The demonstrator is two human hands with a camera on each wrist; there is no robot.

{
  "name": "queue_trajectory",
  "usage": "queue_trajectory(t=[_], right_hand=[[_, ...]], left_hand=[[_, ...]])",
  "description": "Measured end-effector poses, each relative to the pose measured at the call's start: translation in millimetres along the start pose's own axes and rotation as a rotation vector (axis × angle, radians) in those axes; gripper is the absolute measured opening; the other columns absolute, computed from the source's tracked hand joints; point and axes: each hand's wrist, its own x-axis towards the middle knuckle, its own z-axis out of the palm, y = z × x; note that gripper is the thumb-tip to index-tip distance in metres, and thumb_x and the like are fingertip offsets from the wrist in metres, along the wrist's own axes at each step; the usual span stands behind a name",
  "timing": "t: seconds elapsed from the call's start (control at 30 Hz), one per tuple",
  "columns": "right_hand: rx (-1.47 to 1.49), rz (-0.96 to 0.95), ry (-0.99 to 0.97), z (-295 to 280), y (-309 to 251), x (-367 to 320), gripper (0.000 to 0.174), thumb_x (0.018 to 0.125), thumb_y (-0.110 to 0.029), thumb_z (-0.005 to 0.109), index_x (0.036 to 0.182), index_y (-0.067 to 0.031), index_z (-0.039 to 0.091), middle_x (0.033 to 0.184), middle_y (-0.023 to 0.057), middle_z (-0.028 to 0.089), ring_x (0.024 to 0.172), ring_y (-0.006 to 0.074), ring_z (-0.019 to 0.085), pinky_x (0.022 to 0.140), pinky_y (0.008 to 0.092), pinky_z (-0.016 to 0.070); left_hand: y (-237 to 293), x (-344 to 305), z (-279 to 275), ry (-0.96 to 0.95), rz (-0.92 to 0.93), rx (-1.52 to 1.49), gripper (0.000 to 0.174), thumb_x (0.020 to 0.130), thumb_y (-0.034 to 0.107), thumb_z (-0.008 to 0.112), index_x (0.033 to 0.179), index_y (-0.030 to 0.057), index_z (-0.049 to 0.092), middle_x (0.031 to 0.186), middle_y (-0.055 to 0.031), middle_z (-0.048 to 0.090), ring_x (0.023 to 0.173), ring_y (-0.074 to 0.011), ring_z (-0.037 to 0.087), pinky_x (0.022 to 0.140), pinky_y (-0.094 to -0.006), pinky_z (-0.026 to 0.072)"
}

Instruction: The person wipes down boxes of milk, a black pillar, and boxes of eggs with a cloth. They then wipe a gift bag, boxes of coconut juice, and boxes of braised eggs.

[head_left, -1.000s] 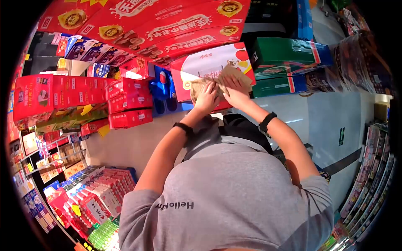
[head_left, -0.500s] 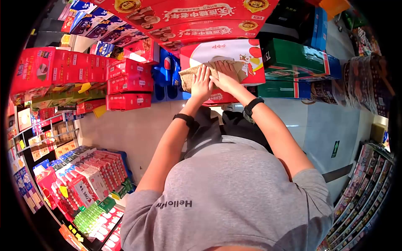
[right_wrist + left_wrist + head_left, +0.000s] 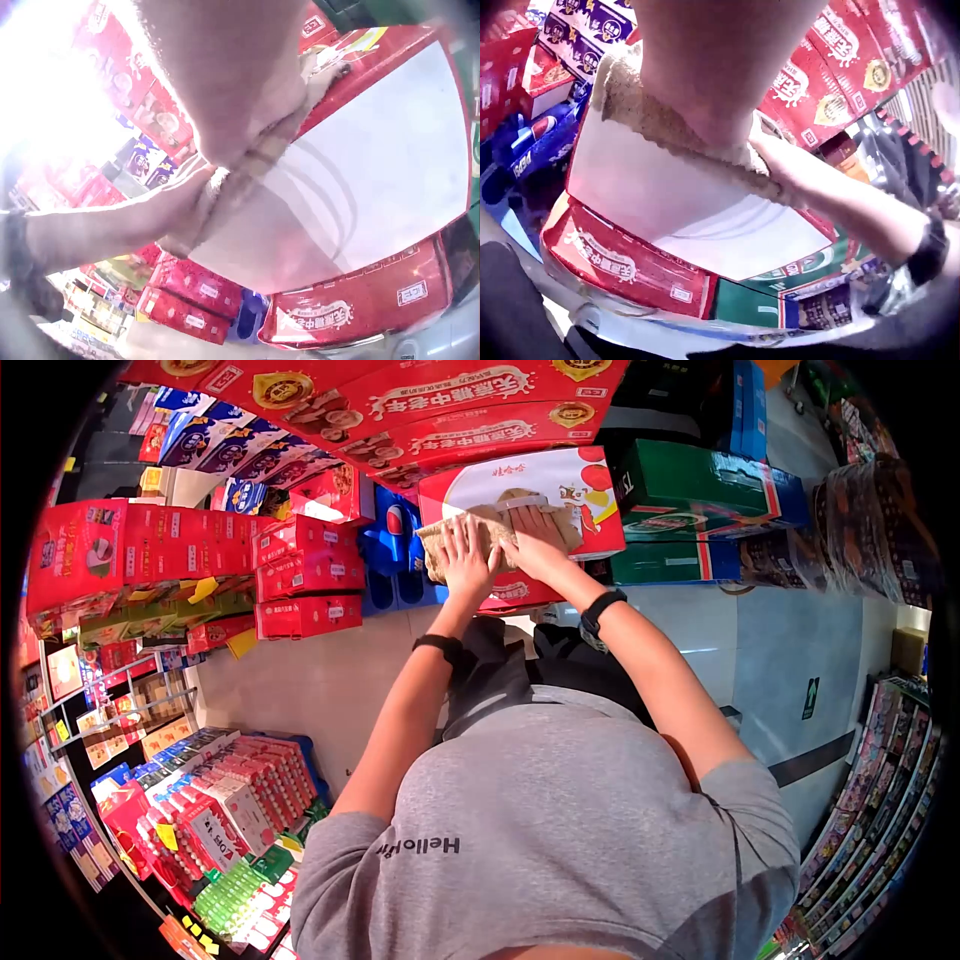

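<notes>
A folded tan cloth lies across the top of a red and white carton. My left hand presses on the cloth's left part, fingers straight and somewhat spread. Right beside it, my right hand rests flat on the cloth, fingers extended toward the carton's far side. In the left wrist view the cloth runs as a thick fold along a plain white face of the carton. My forearm hides most of the left hand there. The right wrist view shows the cloth bunched beneath both hands.
Stacked red cartons rise behind the carton. Green cartons stand to its right. A blue Pepsi display and smaller red boxes are at its left. Behind at lower left is a packed display of boxes; shelves line the right.
Both hands have moved left over the carton top, carrying the cloth with them. The left fingers are more spread than half a second ago. The head view has shifted slightly.
</notes>
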Motion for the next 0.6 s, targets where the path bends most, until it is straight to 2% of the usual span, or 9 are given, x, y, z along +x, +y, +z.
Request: queue_trajectory(t=[0.07, 0.13, 0.2, 0.37, 0.4, 0.47, 0.53, 0.6], right_hand=[[-0.032, -0.024, 0.016, -5.7, 1.9, -12.0, 0.065, 0.082, -0.041, 0.050, 0.129, 0.0005, 0.037, 0.134, 0.0163, 0.036, 0.125, 0.0297, 0.032, 0.103, 0.0406, 0.0246], [-0.067, -0.044, 0.028, -9.5, 2.1, -21.1, 0.067, 0.082, -0.040, 0.052, 0.131, 0.0013, 0.035, 0.136, 0.0171, 0.033, 0.125, 0.0312, 0.031, 0.103, 0.0409, 0.0242], [-0.052, 0.021, 0.041, -7.8, -0.1, -24.4, 0.070, 0.080, -0.042, 0.054, 0.130, 0.0017, 0.036, 0.135, 0.0170, 0.034, 0.125, 0.0312, 0.031, 0.102, 0.0416, 0.0245], [-0.120, 0.073, 0.045, -4.3, -6.4, -22.9, 0.072, 0.078, -0.044, 0.055, 0.130, 0.0020, 0.037, 0.135, 0.0174, 0.035, 0.125, 0.0302, 0.031, 0.103, 0.0413, 0.0242], [-0.121, 0.080, 0.039, -4.1, -6.4, -22.0, 0.071, 0.077, -0.043, 0.056, 0.129, 0.0020, 0.037, 0.134, 0.0173, 0.036, 0.125, 0.0296, 0.031, 0.103, 0.0414, 0.0238], [-0.083, 0.054, 0.075, -3.4, -6.0, -20.4, 0.071, 0.077, -0.042, 0.056, 0.129, 0.0022, 0.038, 0.134, 0.0172, 0.037, 0.125, 0.0297, 0.031, 0.103, 0.0413, 0.0237], [-0.043, 0.027, 0.115, -1.3, -4.1, -14.7, 0.070, 0.077, -0.041, 0.056, 0.129, 0.0023, 0.038, 0.133, 0.0172, 0.037, 0.125, 0.0297, 0.032, 0.103, 0.0412, 0.0235], [0.001, -0.072, 0.098, 1.3, -1.2, -5.2, 0.066, 0.078, -0.040, 0.053, 0.127, 0.0025, 0.039, 0.131, 0.0175, 0.040, 0.125, 0.0290, 0.032, 0.104, 0.0410, 0.0234]], left_hand=[[-0.4, -13.6, -5.4, 0.019, -0.093, 0.016, 0.080, 0.083, 0.054, 0.046, 0.140, 0.0048, 0.018, 0.144, -0.0221, 0.014, 0.133, -0.0401, 0.011, 0.104, -0.0549, 0.0138], [-7.9, -21.4, -8.2, -0.086, -0.183, -0.082, 0.082, 0.082, 0.053, 0.049, 0.140, 0.0039, 0.018, 0.144, -0.0241, 0.013, 0.134, -0.0402, 0.009, 0.104, -0.0564, 0.0133], [-18.4, -26.0, -10.1, -0.040, -0.044, -0.055, 0.076, 0.084, 0.045, 0.050, 0.139, 0.0027, 0.020, 0.143, -0.0253, 0.014, 0.134, -0.0399, 0.009, 0.104, -0.0565, 0.0131], [-15.7, -28.7, -19.3, -0.017, 0.100, -0.047, 0.060, 0.088, 0.034, 0.047, 0.134, -0.0003, 0.028, 0.141, -0.0265, 0.018, 0.132, -0.0406, 0.016, 0.105, -0.0501, 0.0178], [-13.3, -27.8, -16.5, -0.017, 0.103, -0.046, 0.060, 0.088, 0.034, 0.047, 0.134, -0.0003, 0.028, 0.141, -0.0265, 0.018, 0.132, -0.0406, 0.016, 0.105, -0.0501, 0.0178], [-8.5, -22.0, -9.2, -0.040, 0.036, -0.253, 0.059, 0.087, 0.031, 0.047, 0.133, -0.0018, 0.030, 0.139, -0.0275, 0.022, 0.130, -0.0415, 0.020, 0.105, -0.0493, 0.0177], [-9.9, -13.7, -3.9, -0.017, 0.046, -0.245, 0.058, 0.088, 0.032, 0.044, 0.133, -0.0016, 0.029, 0.140, -0.0269, 0.023, 0.130, -0.0408, 0.021, 0.105, -0.0485, 0.0189], [-12.7, -5.7, -3.1, -0.095, -0.019, -0.253, 0.059, 0.089, 0.034, 0.042, 0.135, -0.0006, 0.028, 0.141, -0.0250, 0.021, 0.132, -0.0388, 0.019, 0.106, -0.0489, 0.0177]])
